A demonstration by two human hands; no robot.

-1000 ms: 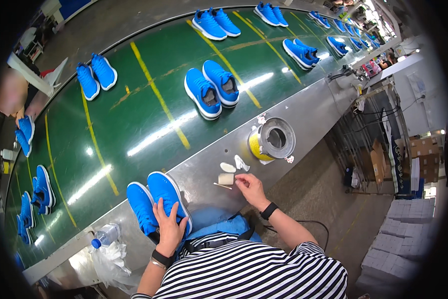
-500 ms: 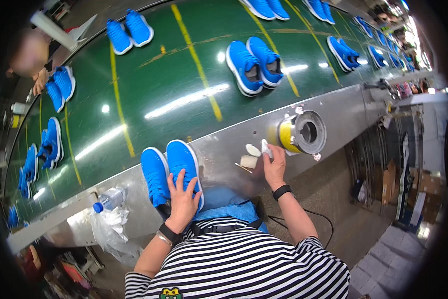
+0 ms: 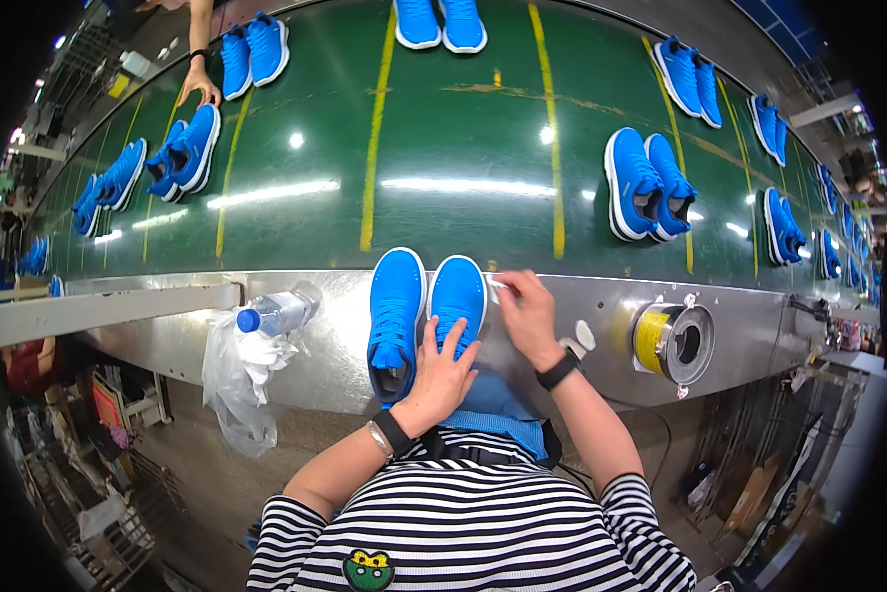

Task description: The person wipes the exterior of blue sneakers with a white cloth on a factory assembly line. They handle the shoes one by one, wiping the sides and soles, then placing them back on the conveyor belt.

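Observation:
A pair of blue sneakers stands side by side on the metal ledge in front of me, toes pointing away: the left sneaker (image 3: pixel 396 296) and the right sneaker (image 3: pixel 456 286), both with white soles. Across the laces of the right one lies my left hand (image 3: pixel 436 380), its fingers spread; it covers that shoe's opening. My right hand (image 3: pixel 527 321) pinches a small white piece (image 3: pixel 496 283), perhaps cloth or tissue, by the right sneaker's outer sole edge near the toe. A white oval piece (image 3: pixel 584 335) lies beyond my right wrist.
The green belt (image 3: pixel 463 222) carries several more pairs of blue sneakers. A metal can with a yellow label (image 3: pixel 651 340) is on the ledge at right. At left are a bottle with a blue cap (image 3: pixel 281 313) and a plastic bag (image 3: pixel 236 385). Another person's hand (image 3: pixel 199 84) touches a far-left pair.
My right hand has gone from the white pieces on the ledge to the right sneaker's edge, bringing a white piece. My left hand stays on that sneaker. The view has turned left.

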